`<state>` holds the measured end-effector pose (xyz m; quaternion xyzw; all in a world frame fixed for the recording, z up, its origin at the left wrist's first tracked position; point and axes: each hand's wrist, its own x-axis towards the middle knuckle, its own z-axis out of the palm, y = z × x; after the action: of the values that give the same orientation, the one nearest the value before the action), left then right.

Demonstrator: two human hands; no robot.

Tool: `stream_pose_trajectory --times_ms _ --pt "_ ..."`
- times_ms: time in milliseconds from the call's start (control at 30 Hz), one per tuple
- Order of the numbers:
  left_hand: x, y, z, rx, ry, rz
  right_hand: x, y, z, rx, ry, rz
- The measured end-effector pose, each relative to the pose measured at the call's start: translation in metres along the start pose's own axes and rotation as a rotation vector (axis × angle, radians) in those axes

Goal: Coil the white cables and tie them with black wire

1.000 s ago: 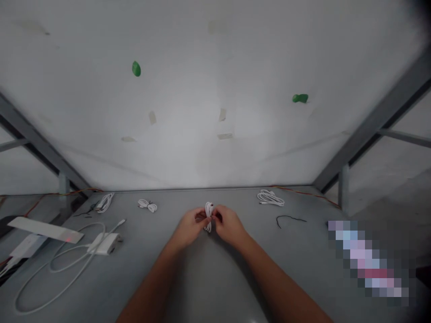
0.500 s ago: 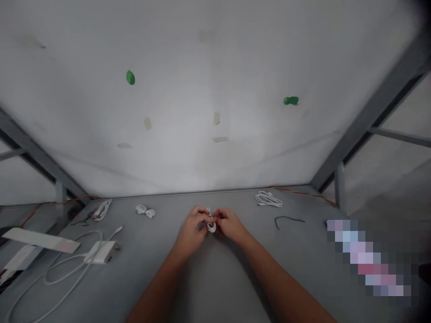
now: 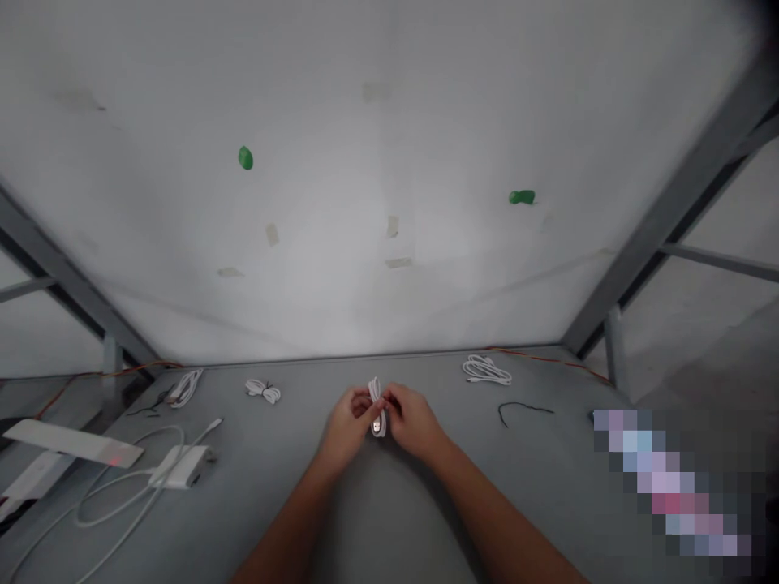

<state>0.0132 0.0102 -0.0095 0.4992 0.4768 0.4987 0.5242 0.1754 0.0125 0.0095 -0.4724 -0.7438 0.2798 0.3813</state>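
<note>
Both of my hands meet over the middle of the grey table [image 3: 377,519]. Between them is a small coiled white cable [image 3: 376,407], held upright, its loops showing above and below my fingers. My left hand [image 3: 350,422] pinches the coil from the left with fingers closed. My right hand [image 3: 411,420] pinches it from the right, fingers closed as well. A metal plug end shows at the lower part of the coil.
Along the back edge lie a tied white cable bundle [image 3: 264,391], another white cable [image 3: 186,386] at the left and a looser white coil [image 3: 486,371] at the right. A thin black tie [image 3: 523,408] lies right. A white adapter [image 3: 179,468] with long cable and a flat white box [image 3: 73,442] sit left.
The coil has turned between my fingers, from low and bunched half a second ago to upright now. My hands stay together. The camera has tilted slightly upward, so everything sits lower in view.
</note>
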Motion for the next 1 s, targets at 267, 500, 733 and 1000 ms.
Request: stream_pose_trajectory --times_ms 267,500,733,1000 --pt "-0.012 0.022 -0.001 0.281 -0.065 0.203 0.007 0.005 0.003 0.357 -0.078 0.236" --pt "-0.007 0.012 0.0 0.246 -0.032 0.164 0.01 0.01 0.006 0.623 -0.189 0.482" --pt "0.008 -0.014 -0.023 0.527 0.123 0.163 0.01 0.024 -0.005 -0.272 -0.016 0.146" --pt "0.01 -0.017 -0.046 1.319 0.187 0.273 0.0 0.026 0.001 -0.684 -0.166 0.216"
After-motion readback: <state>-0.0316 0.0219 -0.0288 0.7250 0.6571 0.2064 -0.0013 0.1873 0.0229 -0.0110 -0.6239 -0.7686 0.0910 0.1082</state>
